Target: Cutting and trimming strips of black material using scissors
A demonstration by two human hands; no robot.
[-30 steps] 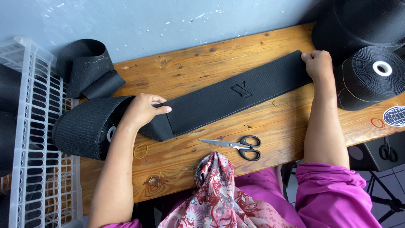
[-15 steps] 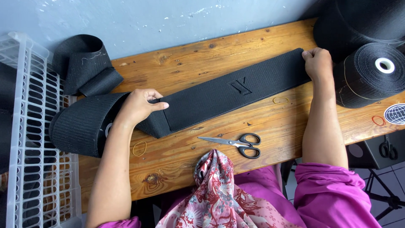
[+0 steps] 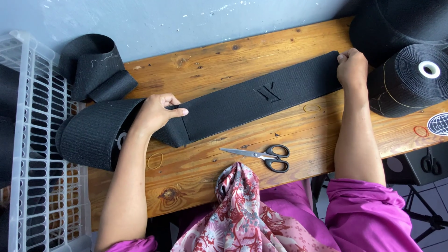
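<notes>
A wide black elastic band [image 3: 261,95] lies stretched flat across the wooden table [image 3: 205,172]. My right hand [image 3: 352,67] pins its right end down with curled fingers. My left hand [image 3: 156,112] holds the band at a fold on its left side, beside the big black roll [image 3: 93,133] that the band comes off. A small black emblem sits mid-band. Black-handled scissors [image 3: 261,155] lie on the table just below the band, nearer to me, untouched.
A white plastic crate [image 3: 37,154] stands at the left edge. A loose coil of black band [image 3: 95,72] rests at back left. Two large black rolls [image 3: 408,79] sit at the right. Rubber bands [image 3: 155,161] lie on the wood. A patterned headscarf shows below.
My left hand has slid slightly right along the band, shifting the fold. My right hand has stayed on the band's right end.
</notes>
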